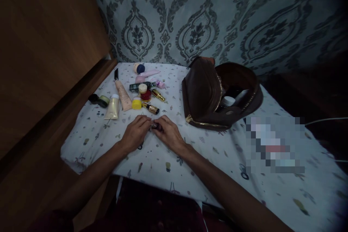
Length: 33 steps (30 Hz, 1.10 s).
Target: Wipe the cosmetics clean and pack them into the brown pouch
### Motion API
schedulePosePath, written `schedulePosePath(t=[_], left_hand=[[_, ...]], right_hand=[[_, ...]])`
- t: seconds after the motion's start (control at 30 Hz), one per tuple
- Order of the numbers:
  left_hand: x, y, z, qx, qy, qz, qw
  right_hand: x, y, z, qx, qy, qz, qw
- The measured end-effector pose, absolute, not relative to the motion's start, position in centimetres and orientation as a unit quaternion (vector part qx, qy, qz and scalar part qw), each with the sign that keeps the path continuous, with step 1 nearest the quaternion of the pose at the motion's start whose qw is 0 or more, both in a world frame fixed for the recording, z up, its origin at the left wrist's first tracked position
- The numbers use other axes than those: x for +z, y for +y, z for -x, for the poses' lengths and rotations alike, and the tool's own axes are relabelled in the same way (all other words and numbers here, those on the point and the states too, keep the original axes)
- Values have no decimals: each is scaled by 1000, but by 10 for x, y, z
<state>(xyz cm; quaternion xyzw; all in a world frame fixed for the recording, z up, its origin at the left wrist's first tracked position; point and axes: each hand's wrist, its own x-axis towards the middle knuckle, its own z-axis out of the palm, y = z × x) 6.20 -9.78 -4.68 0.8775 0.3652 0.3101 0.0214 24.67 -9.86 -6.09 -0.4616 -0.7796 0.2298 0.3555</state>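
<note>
My left hand (138, 131) and my right hand (169, 133) meet above the patterned cloth, fingertips almost touching. Between the fingers of the right hand is a small dark, shiny tube (156, 125), mostly hidden. The left fingers are pinched at its left end; what they grip there is too small to make out. Just beyond the hands lie a gold-and-black tube (151, 108), a yellow-lidded jar (136, 103) and a gold lipstick-like tube (158, 95). Behind these are a red jar (146, 96), a small cream-lidded jar (143, 88) and a dark green bottle (138, 86).
Right of the cosmetics stands an unzipped brown bag (201, 94) with a white-lidded container (228, 100) inside. On the left lie a peach tube (123, 95), a cream tube (112, 108) and an open green jar (103, 101). A pixelated patch covers something at right.
</note>
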Motion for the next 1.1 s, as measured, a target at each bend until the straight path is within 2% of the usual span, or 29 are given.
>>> schedulePosePath(t=[0.57,0.83,1.1], left_hand=[[-51,-90,-48,314,487,-815,12],[-48,-94,-52,284,468,-837,-18],[-48,-98,-58,311,383,-870,14]], right_hand=[[-60,-100,-248,216,-784,457,362],[-59,-99,-248,214,-783,464,354],[-65,-97,-247,208,-783,467,354]])
